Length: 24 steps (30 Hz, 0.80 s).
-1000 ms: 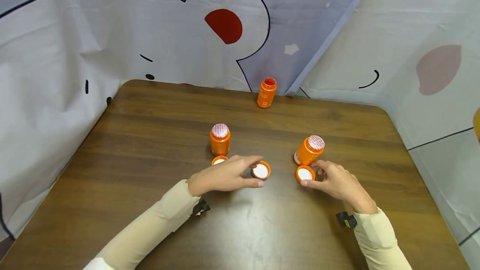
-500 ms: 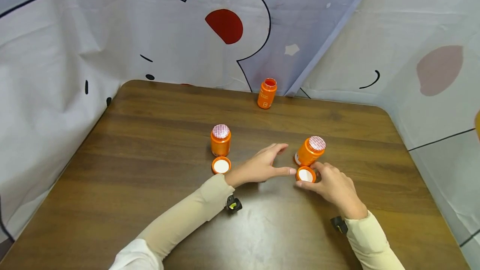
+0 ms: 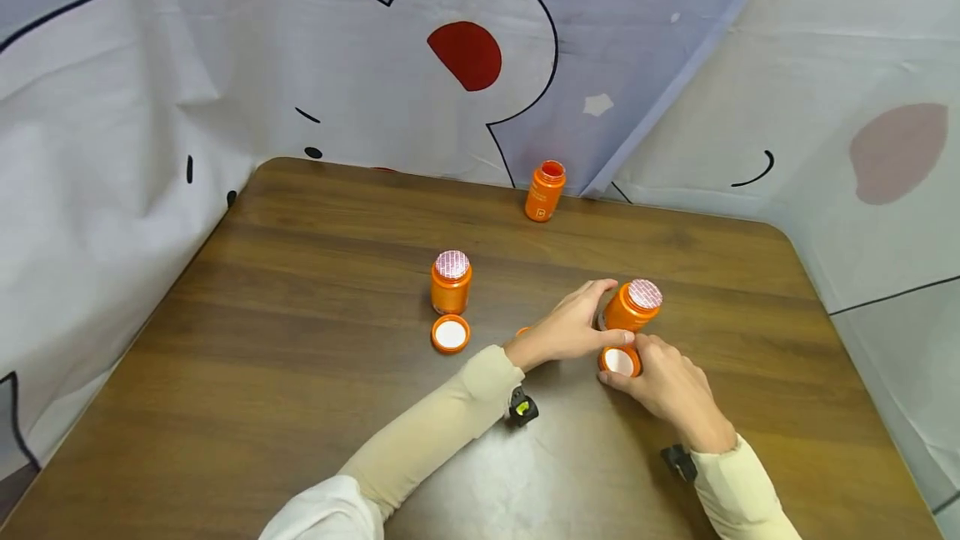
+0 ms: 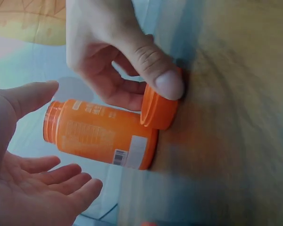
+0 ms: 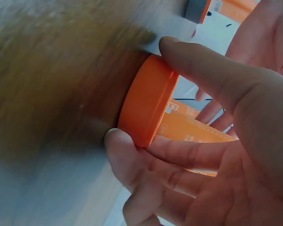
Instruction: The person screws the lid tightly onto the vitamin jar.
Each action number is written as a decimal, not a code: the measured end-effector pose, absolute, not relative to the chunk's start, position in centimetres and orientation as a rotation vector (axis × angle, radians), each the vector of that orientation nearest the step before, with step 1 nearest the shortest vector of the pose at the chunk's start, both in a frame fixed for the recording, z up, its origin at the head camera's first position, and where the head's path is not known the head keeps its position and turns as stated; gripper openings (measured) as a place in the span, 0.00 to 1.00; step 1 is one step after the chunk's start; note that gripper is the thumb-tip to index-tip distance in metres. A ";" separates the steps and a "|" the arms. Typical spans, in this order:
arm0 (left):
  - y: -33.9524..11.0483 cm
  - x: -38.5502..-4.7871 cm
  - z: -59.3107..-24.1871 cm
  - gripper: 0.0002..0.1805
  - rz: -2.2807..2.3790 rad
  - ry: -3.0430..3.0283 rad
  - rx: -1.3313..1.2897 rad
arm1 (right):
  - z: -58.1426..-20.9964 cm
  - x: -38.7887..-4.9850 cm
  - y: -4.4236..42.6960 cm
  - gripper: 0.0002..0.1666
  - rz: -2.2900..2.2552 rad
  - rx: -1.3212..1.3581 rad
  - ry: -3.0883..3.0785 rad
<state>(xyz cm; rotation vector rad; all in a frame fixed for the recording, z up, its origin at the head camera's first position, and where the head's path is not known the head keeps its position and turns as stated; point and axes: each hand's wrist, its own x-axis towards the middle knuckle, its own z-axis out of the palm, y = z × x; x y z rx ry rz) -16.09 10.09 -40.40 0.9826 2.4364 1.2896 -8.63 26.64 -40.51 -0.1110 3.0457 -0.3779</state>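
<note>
My right hand (image 3: 675, 382) pinches an orange cap (image 3: 619, 361) by its rim between thumb and fingers. The cap lies inside up on the table, its white liner showing. Directly behind it stands an orange bottle (image 3: 624, 312) with a foil seal over its mouth. My left hand (image 3: 566, 330) has thumb and fingers spread on either side of this bottle. In the left wrist view a gap shows between that hand and the bottle (image 4: 104, 134). The right wrist view shows my fingertips on the cap's side (image 5: 148, 101).
Left of my hands stands another foil-sealed orange bottle (image 3: 451, 286), with a liner-up cap (image 3: 451, 333) before it. An orange bottle (image 3: 544, 192) with an uncovered mouth stands near the table's back edge. My left wrist mostly hides another cap (image 3: 522, 330).
My left hand has moved right, past the middle cap, to the right-hand bottle. My right hand stays at the same cap. The view has shifted slightly.
</note>
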 end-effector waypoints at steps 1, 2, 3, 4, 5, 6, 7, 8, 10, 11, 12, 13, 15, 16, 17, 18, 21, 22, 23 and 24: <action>10.3 -16.2 -40.5 0.42 1.295 2.439 0.974 | -40.5 -8.7 26.6 0.34 -0.375 -0.104 3.039; 10.6 -16.3 -40.5 0.42 1.301 2.439 0.964 | -40.4 -8.7 26.5 0.34 -0.378 -0.098 3.031; 10.9 -16.4 -40.6 0.42 1.305 2.439 0.953 | -40.4 -8.7 26.5 0.35 -0.382 -0.096 3.022; 11.1 -16.5 -40.7 0.42 1.309 2.435 0.945 | -40.5 -8.7 26.5 0.35 -0.391 -0.097 3.014; 11.3 -16.5 -40.9 0.42 1.317 2.434 0.941 | -40.5 -8.7 26.4 0.35 -0.402 -0.098 3.006; 11.5 -16.5 -40.9 0.42 1.325 2.431 0.932 | -40.5 -8.7 26.4 0.35 -0.418 -0.099 2.999; 11.7 -16.5 -41.0 0.42 1.337 2.431 0.926 | -40.6 -8.7 26.3 0.35 -0.435 -0.100 2.993; 11.8 -16.5 -41.0 0.43 1.339 2.436 0.917 | -40.6 -8.7 26.3 0.34 -0.453 -0.104 2.992; 12.0 -16.6 -41.0 0.44 1.341 2.448 0.906 | -40.7 -8.7 26.3 0.34 -0.473 -0.105 2.998; 12.2 -16.6 -41.0 0.44 1.340 2.455 0.901 | -40.7 -8.6 26.3 0.34 -0.476 -0.102 3.000; 12.3 -16.6 -40.9 0.44 1.338 2.461 0.895 | -40.7 -8.6 26.4 0.34 -0.474 -0.098 3.004; 12.4 -16.6 -40.9 0.45 1.333 2.465 0.888 | -40.7 -8.5 26.4 0.34 -0.466 -0.096 3.008; 12.6 -16.7 -40.8 0.45 1.331 2.467 0.875 | -40.6 -8.4 26.5 0.34 -0.438 -0.101 3.017; 12.7 -16.7 -40.8 0.45 1.333 2.466 0.866 | -40.5 -8.4 26.5 0.34 -0.422 -0.106 3.018; 12.8 -16.8 -40.8 0.45 1.337 2.467 0.859 | -40.4 -8.3 26.6 0.33 -0.409 -0.116 3.018; 12.8 -16.8 -40.9 0.45 1.343 2.465 0.850 | -40.3 -8.3 26.7 0.33 -0.399 -0.125 3.015; 13.1 -17.0 -41.2 0.45 1.373 2.458 0.817 | -39.7 -8.1 27.1 0.34 -0.390 -0.168 2.981; 13.2 -17.1 -41.3 0.45 1.384 2.457 0.804 | -39.4 -8.1 27.2 0.33 -0.394 -0.182 2.964; 13.2 -17.1 -41.4 0.45 1.389 2.458 0.792 | -39.2 -8.1 27.4 0.32 -0.405 -0.191 2.942; 13.3 -17.1 -41.5 0.45 1.392 2.458 0.775 | -38.9 -8.1 27.7 0.30 -0.419 -0.197 2.919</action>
